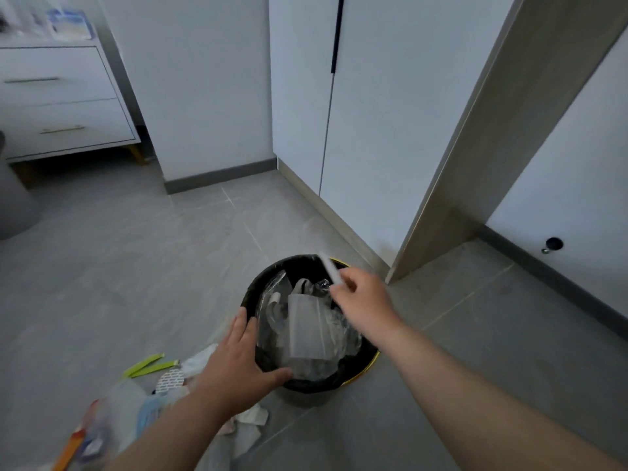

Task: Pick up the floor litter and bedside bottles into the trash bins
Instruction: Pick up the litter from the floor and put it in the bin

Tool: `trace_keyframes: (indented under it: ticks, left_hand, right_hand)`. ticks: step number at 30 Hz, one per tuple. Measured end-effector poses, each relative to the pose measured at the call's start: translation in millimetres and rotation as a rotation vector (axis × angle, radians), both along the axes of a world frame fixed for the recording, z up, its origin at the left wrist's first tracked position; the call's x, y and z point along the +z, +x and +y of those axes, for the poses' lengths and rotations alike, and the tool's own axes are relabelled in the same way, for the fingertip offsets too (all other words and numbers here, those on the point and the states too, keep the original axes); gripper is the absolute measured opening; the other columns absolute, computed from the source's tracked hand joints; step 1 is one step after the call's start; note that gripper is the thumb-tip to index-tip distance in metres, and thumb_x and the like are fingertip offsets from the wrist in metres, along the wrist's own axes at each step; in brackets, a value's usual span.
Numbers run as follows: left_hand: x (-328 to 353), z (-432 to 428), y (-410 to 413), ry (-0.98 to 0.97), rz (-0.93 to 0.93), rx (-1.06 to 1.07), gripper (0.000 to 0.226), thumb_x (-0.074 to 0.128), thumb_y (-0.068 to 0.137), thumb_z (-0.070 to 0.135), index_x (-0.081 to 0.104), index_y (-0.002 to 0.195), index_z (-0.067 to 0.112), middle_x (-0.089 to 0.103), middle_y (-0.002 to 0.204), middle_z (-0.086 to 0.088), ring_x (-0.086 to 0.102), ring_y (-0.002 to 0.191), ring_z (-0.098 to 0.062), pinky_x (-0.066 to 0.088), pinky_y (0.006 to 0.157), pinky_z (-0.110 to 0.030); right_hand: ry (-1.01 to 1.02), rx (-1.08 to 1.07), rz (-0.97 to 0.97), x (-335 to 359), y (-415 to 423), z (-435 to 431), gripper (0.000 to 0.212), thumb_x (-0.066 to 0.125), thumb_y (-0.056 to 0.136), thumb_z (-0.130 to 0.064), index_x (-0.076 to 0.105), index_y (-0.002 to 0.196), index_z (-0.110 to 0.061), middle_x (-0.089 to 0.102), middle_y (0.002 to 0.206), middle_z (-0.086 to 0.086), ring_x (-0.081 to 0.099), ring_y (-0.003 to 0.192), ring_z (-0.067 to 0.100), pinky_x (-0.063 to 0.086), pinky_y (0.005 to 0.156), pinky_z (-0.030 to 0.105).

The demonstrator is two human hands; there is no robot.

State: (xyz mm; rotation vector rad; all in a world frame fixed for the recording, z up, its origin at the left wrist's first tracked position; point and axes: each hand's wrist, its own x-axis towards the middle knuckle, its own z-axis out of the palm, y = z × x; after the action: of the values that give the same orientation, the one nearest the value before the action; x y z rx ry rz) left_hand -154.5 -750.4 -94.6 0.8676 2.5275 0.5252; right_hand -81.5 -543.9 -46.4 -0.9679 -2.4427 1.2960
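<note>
Crumpled white paper and plastic floor litter (238,426) lies under my left wrist. My left hand (238,365) rests flat, fingers spread, on the round black-lined trash bin (368,363). Above it, my right hand (365,300) pinches a thin white stick (329,268).

two bare forearms, no sleeves in view; left grip (238,362), right grip (363,300), both ungloved

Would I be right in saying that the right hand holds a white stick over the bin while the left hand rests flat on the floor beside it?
Not quite: the head view shows the left hand resting on the rim of the black bin, not on the floor. The right hand does hold a white stick over the bin.
</note>
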Motion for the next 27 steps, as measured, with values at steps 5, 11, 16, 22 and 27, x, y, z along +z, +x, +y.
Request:
trace_keyframes:
  ticks: [5, 11, 16, 22, 27]
  left_hand:
    - [-14, -7, -5, 0.183, -0.034, 0.039, 0.117, 0.066, 0.069, 0.066, -0.002, 0.152, 0.019, -0.019, 0.157, 0.010, -0.011, 0.145, -0.005, 0.007, 0.118, -0.026]
    - [-36, -10, -9, 0.345, -0.053, 0.067, 0.121, 0.072, 0.062, 0.062, -0.002, 0.151, 0.026, -0.021, 0.149, 0.025, -0.012, 0.143, 0.002, 0.008, 0.119, -0.025]
    - [-42, -13, -10, 0.354, -0.064, 0.070, 0.121, 0.071, 0.063, 0.063, -0.005, 0.150, 0.028, -0.023, 0.153, 0.022, -0.015, 0.142, 0.003, 0.002, 0.116, -0.021]
    - [-29, -26, -15, 0.325, -0.089, -0.009, 0.107, 0.047, 0.068, 0.079, -0.006, 0.150, 0.034, -0.024, 0.150, 0.020, -0.017, 0.141, 0.001, 0.005, 0.118, -0.026]
    - [-8, -87, -28, 0.411, -0.100, 0.178, 0.106, 0.024, 0.063, 0.092, 0.017, 0.150, 0.031, 0.008, 0.153, 0.018, 0.007, 0.143, 0.000, 0.008, 0.112, -0.018]
  right_hand:
    - [0.059, 0.419, -0.469, -46, -26, -35, 0.072, 0.049, 0.090, -0.055, 0.028, 0.150, -0.022, 0.023, 0.159, 0.004, 0.020, 0.146, 0.023, 0.021, 0.118, 0.038]
    - [-0.040, 0.530, -0.790, -81, -42, -36, 0.067, 0.040, 0.093, -0.055, 0.025, 0.151, -0.023, 0.020, 0.160, 0.008, 0.018, 0.146, 0.027, 0.018, 0.114, 0.040]
    - [-0.018, 0.634, -0.945, -100, -43, -45, 0.052, 0.042, 0.094, -0.048, 0.045, 0.137, -0.020, 0.037, 0.150, 0.012, 0.035, 0.136, 0.026, 0.026, 0.108, 0.038]
    - [0.132, 0.572, -0.873, -57, -53, -52, 0.048, 0.042, 0.095, -0.038, 0.052, 0.131, -0.008, 0.053, 0.135, 0.016, 0.050, 0.123, 0.032, 0.038, 0.091, 0.030]
    - [0.214, 0.438, -0.395, 0, -69, -96, 0.029, 0.047, 0.089, -0.029, 0.065, 0.104, -0.012, 0.068, 0.106, 0.009, 0.061, 0.102, 0.027, 0.048, 0.089, 0.035]
